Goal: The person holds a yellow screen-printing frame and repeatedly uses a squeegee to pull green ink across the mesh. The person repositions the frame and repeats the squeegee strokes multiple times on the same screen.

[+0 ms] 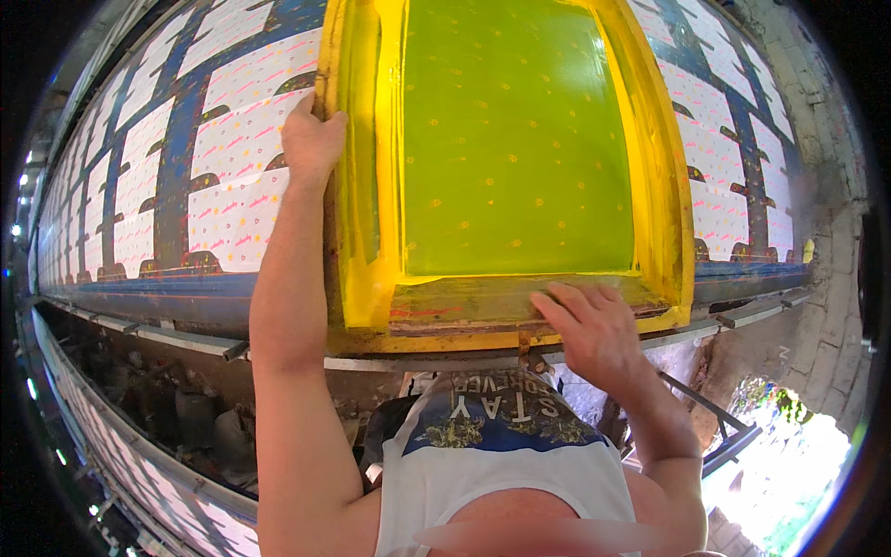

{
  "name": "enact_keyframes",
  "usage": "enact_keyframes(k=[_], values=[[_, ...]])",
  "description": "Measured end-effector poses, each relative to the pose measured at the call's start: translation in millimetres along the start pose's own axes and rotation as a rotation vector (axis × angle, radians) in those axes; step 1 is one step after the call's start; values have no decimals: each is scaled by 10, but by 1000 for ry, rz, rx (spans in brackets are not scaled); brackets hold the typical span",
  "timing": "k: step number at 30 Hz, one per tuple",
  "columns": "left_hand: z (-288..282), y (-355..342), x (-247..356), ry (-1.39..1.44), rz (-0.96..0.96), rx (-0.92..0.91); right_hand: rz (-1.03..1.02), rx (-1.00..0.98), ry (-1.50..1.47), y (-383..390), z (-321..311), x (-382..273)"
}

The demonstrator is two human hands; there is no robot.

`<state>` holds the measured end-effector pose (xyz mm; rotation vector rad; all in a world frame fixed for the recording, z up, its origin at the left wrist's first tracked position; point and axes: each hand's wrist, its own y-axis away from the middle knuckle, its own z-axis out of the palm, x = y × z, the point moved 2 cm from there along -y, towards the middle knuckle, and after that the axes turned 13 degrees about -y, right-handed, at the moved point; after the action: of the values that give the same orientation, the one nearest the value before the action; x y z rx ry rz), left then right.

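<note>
A screen-printing frame with yellow-stained sides and a green mesh patterned with small yellow motifs lies in front of me on a long table. My left hand is closed on the frame's left edge, its fingers partly hidden. Along the near end of the frame rests a wooden squeegee, stained with yellow ink. My right hand grips the squeegee right of its middle, the fingers bent over the wood. Yellow ink lines the mesh's borders.
White fabric pieces with pink and yellow prints lie in rows on the blue table, left and right of the frame. A metal rail runs along the near edge. Another table with printed pieces stands at lower left. Brick paving lies at right.
</note>
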<state>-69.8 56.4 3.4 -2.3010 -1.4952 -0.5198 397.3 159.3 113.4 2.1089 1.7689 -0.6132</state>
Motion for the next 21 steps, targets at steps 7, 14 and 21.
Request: enact_keyframes(k=[7,14,21], values=[[22,-11,-17,-64,101,59,147,-99,-80,-372,-45,-36],[5,-16,20,-4,27,9,101,-11,-20,-95,110,-196],[-29,-4,28,55,1,-57,-3,111,92,-96,314,-72]])
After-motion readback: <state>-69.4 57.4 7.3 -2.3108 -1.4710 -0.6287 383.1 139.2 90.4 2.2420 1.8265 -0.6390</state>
